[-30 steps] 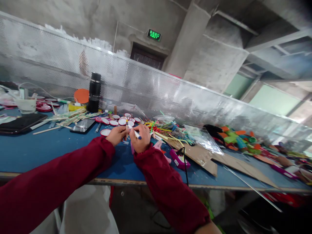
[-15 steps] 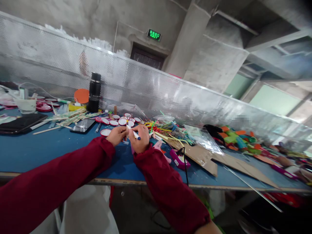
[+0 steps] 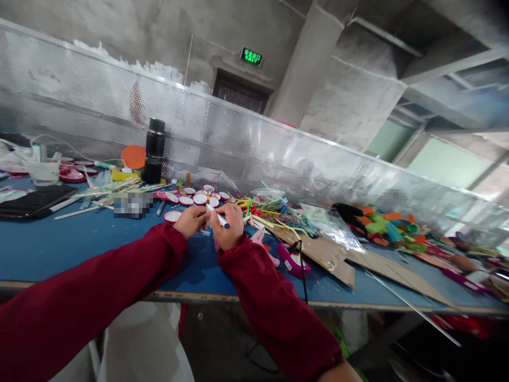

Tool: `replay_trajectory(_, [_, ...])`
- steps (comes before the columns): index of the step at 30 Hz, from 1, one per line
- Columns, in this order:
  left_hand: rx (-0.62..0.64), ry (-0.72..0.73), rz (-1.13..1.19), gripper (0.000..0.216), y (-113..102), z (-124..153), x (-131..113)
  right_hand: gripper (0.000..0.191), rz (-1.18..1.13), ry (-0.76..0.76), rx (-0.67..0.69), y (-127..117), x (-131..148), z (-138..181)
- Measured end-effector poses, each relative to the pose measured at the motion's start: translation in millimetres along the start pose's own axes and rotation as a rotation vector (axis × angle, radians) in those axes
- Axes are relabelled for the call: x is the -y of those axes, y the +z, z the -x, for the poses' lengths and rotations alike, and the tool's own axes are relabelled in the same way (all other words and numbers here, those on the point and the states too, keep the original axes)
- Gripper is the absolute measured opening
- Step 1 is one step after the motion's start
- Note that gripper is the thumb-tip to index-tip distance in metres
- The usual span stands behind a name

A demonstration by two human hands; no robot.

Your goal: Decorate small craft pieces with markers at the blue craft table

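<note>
My right hand (image 3: 229, 227) is closed round a white marker (image 3: 221, 219) with a dark blue end, which slants down to the right over the fingers. Close against it, my left hand (image 3: 191, 220) is pinched shut. A small piece with a yellow top (image 3: 207, 199) pokes up between the fingertips of both hands; what the left fingers grip is too small to make out. Just beyond the hands lie several round white discs with red rims (image 3: 200, 198). Pink pieces (image 3: 260, 240) rest to the right of my right hand.
A black bottle (image 3: 154, 151) stands behind thin wooden sticks (image 3: 115, 192). Coloured cords (image 3: 274, 211), cardboard strips (image 3: 318, 248) and a purple device (image 3: 293, 260) with a black cable lie to the right. A perforated metal screen (image 3: 238, 143) runs along the blue table's (image 3: 119, 244) back.
</note>
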State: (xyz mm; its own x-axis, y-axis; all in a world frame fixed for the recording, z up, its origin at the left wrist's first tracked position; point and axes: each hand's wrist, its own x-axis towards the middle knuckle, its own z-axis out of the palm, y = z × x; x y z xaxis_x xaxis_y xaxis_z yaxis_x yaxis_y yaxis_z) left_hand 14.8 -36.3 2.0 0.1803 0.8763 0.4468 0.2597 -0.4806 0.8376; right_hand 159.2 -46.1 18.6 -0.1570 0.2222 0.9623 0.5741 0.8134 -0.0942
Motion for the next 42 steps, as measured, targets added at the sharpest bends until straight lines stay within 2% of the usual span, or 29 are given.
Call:
replay_trajectory(16, [-0.005,-0.017,0.025,0.032,0.2,1.5,-3.8,0.01,0.0,-0.025,-0.028,0.5,0.2,0.5])
replay_trajectory(26, [0.0,-0.017,0.042,0.032,0.0,-0.5,0.5,0.012,0.028,0.019,-0.051,0.8,-2.6,0.5])
replay_trajectory(42, [-0.001,-0.024,0.045,0.033,0.1,-0.9,2.0,0.011,0.029,0.01,-0.029,0.6,-1.2,0.4])
